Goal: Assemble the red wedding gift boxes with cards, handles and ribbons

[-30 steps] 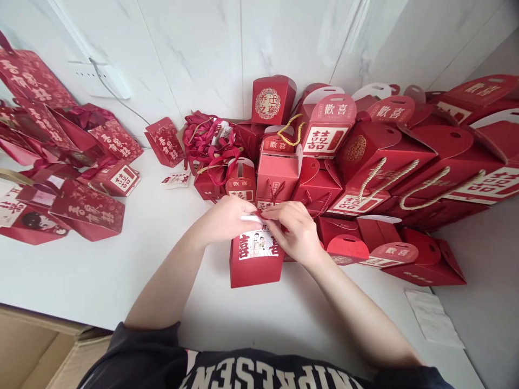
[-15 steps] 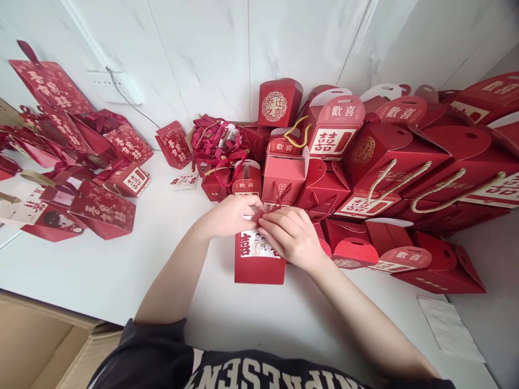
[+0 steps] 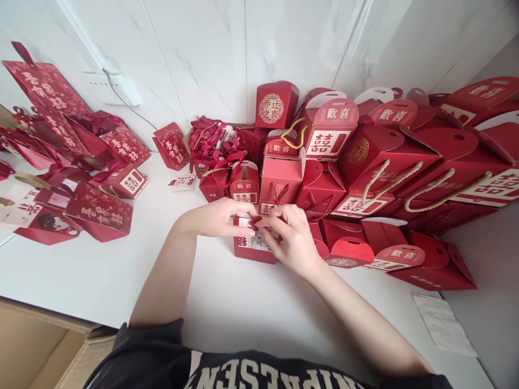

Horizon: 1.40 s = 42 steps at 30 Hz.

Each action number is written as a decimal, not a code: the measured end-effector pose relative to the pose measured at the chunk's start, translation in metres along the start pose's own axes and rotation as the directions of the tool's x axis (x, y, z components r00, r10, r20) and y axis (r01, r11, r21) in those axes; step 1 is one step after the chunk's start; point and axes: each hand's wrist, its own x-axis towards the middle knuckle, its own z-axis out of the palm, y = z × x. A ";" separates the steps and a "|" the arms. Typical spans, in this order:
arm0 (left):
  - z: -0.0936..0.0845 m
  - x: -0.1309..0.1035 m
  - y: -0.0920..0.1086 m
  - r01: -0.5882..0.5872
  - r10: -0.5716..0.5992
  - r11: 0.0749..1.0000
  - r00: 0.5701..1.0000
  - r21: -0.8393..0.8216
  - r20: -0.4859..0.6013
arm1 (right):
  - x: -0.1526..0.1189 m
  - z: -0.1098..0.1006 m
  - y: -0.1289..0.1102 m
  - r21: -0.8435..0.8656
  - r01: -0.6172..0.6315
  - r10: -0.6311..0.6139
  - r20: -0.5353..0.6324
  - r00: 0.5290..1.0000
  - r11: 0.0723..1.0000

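Note:
A small red gift box is on the white table, directly in front of me. Its white label shows red double-happiness characters and a cartoon couple, partly covered by my fingers. At the box's top my left hand comes in from the left, its thumb and fingers pinching a small dark red ribbon-like piece. From the other side my right hand pinches this same piece, fingers bent over the box. Where the piece joins the box is hidden by the fingers.
Stacked red gift boxes, some with rope handles, fill the right side. Dark red ribbons lie heaped behind my hands. More boxes crowd the left. A cardboard carton stands below the table's front left edge; white paper lies right.
The box's lower edge has moved up, away from me, and less of its front shows. My left fingers have straightened, and both hands keep pinching at its top. The view has shifted slightly.

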 end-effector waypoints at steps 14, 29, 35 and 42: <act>0.002 0.002 0.002 0.018 -0.016 1.000 0.986 0.012 -0.169 | -0.001 -0.009 -0.002 0.092 -0.427 0.412 0.149 0.899 0.899; 0.001 -0.003 0.008 0.023 -0.024 1.000 0.997 -0.021 -0.068 | -0.006 -0.009 -0.006 0.230 0.004 -0.039 0.146 0.989 0.973; 0.006 -0.004 0.015 0.049 -0.032 0.987 0.993 0.151 -0.114 | -0.006 -0.011 -0.006 0.188 0.004 -0.030 0.137 0.990 0.982; 0.010 -0.001 0.014 0.084 -0.060 0.978 0.990 0.190 -0.131 | -0.006 -0.006 -0.008 0.164 -0.196 0.177 0.124 0.976 0.967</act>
